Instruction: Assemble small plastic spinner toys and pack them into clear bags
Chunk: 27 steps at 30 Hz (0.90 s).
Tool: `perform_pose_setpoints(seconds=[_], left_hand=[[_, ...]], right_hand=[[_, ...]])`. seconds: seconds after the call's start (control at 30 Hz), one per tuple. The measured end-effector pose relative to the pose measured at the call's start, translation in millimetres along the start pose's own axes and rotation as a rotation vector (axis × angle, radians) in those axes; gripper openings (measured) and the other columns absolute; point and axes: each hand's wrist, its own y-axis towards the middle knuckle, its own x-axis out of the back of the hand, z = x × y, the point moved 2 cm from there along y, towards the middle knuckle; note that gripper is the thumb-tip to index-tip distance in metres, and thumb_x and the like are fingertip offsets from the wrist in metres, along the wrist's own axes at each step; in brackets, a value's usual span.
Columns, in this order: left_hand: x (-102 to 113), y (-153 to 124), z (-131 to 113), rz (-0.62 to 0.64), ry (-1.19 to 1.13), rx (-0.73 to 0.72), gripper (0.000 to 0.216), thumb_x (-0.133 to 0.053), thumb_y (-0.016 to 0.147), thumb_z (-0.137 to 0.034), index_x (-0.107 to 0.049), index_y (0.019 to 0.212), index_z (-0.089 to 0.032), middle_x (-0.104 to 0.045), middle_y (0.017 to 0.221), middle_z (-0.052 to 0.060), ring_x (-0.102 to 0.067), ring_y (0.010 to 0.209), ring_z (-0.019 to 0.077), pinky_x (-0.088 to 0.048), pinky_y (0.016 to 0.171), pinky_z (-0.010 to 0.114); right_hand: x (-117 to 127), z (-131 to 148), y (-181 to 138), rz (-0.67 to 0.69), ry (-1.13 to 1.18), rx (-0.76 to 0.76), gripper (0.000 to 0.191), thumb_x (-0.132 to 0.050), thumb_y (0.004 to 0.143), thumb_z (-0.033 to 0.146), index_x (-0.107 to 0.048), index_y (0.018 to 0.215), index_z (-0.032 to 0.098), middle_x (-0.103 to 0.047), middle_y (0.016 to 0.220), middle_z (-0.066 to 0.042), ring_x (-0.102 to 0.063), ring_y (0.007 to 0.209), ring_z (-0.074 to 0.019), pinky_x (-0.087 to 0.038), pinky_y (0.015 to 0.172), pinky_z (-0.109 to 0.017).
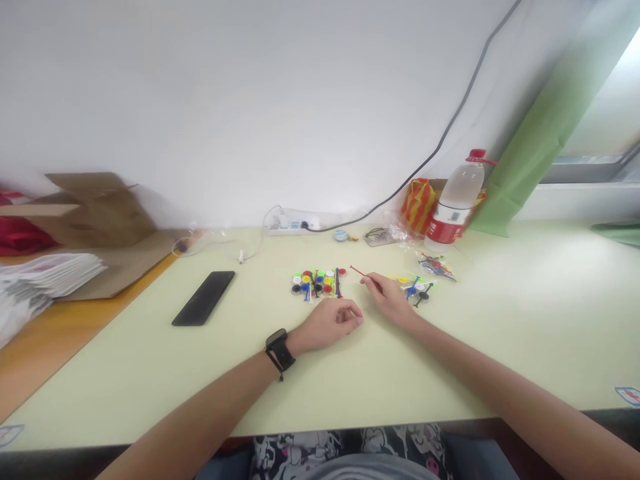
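Right hand [387, 300] pinches a red stick [359, 271]; a slack grip could drop it. Left hand [330, 324] curls, contents unclear; a nudge could scatter nearby discs [320, 281].

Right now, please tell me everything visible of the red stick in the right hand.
The red stick looks like thin, straight plastic, with a wider free tip. The right hand pinches its other end, partly hiding it. It points left and away, its tip close to a group of coloured pieces; whether it touches the table is unclear.
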Motion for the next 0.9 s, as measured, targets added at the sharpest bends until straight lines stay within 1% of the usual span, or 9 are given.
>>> perform_pose_setpoints(seconds=[0.1,0.23,0.37,0.57,0.73,0.9], left_hand=[[0,0,0,0.001,-0.014,0.008,0.022,-0.065,0.091,-0.038,-0.073,0.091,-0.018,-0.064,0.065,-0.001,-0.053,0.059,0.0124,-0.039,0.057,0.023],[0,-1,1,0.002,-0.033,0.016,0.024,-0.065,0.091,-0.040,-0.074,0.093,-0.017,-0.064,0.065,0.000,-0.054,0.058,0.0128,-0.040,0.057,0.023],[1,-1,3,-0.002,-0.028,0.020,0.025,-0.066,0.090,-0.040,-0.074,0.094,-0.017,-0.065,0.066,0.001,-0.054,0.059,0.0131,-0.039,0.056,0.023],[3,-1,2,0.025,-0.043,0.035,0.027,-0.065,0.091,-0.041,-0.074,0.096,-0.016,-0.065,0.066,0.001,-0.054,0.058,0.0127,-0.039,0.054,0.023],[4,-1,-2,0.019,-0.045,0.036,0.027,-0.066,0.091,-0.042,-0.074,0.094,-0.016,-0.065,0.064,0.001,-0.054,0.056,0.0127,-0.040,0.054,0.023],[5,-1,-4,0.018,-0.052,0.035,0.026,-0.066,0.091,-0.042,-0.073,0.094,-0.016,-0.065,0.065,0.001,-0.054,0.057,0.0125,-0.040,0.054,0.022]], right_hand=[[-4,2,8,0.023,-0.093,0.000,0.033,-0.035,0.105,0.029,-0.066,0.099,0.021,-0.075,0.093,-0.005,-0.067,0.086,-0.0208,-0.043,0.073,-0.029],[-10,5,19,0.055,-0.231,-0.025,0.028,-0.039,0.104,0.027,-0.063,0.091,0.021,-0.073,0.087,-0.007,-0.064,0.078,-0.0209,-0.035,0.066,-0.029],[-13,7,21,0.073,-0.307,-0.036,0.027,-0.038,0.106,0.026,-0.063,0.097,0.021,-0.074,0.093,-0.008,-0.064,0.080,-0.0211,-0.032,0.065,-0.029],[-11,6,19,0.104,-0.333,-0.028,0.031,-0.038,0.107,0.029,-0.068,0.102,0.024,-0.077,0.098,-0.007,-0.068,0.088,-0.0222,-0.035,0.067,-0.029],[-10,2,19,0.116,-0.331,-0.019,0.033,-0.040,0.104,0.022,-0.067,0.123,0.023,-0.077,0.114,-0.011,-0.069,0.104,-0.0261,-0.042,0.077,-0.030],[-10,2,19,0.138,-0.333,0.001,0.033,-0.043,0.102,0.020,-0.068,0.123,0.026,-0.077,0.115,-0.009,-0.068,0.110,-0.0257,-0.044,0.081,-0.030]])
